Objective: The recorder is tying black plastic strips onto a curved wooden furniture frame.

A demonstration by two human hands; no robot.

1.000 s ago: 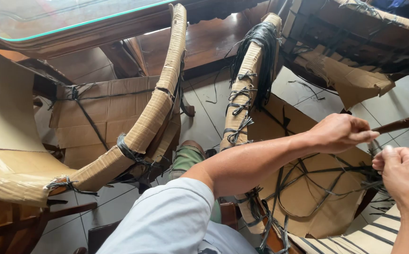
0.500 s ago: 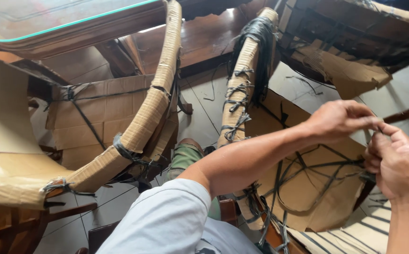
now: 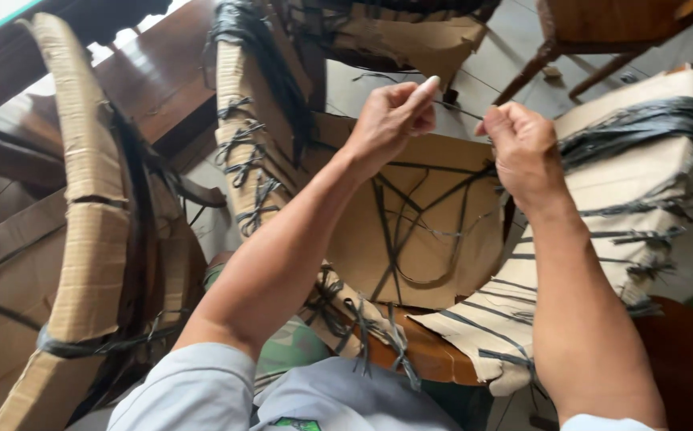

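Note:
My left hand (image 3: 392, 118) and my right hand (image 3: 520, 148) are raised close together over a cardboard-wrapped curved furniture piece (image 3: 641, 168). Both pinch a thin dark plastic strap (image 3: 456, 106) that runs between them. More dark straps (image 3: 410, 239) hang loose over the cardboard panel (image 3: 434, 247) below the hands. A cardboard-wrapped leg (image 3: 246, 128) bound with knotted straps stands just left of my left forearm.
Another cardboard-wrapped curved piece (image 3: 83, 231) rises on the left. A dark wooden tabletop (image 3: 155, 88) lies behind it. A wooden chair (image 3: 602, 32) stands on the grey tiled floor (image 3: 514, 48) at the upper right. Bare polished wood (image 3: 426, 351) shows beneath torn cardboard.
The view has swung right and down. Both hands have come up and closer together, and they now pull a thin strap taut between them.

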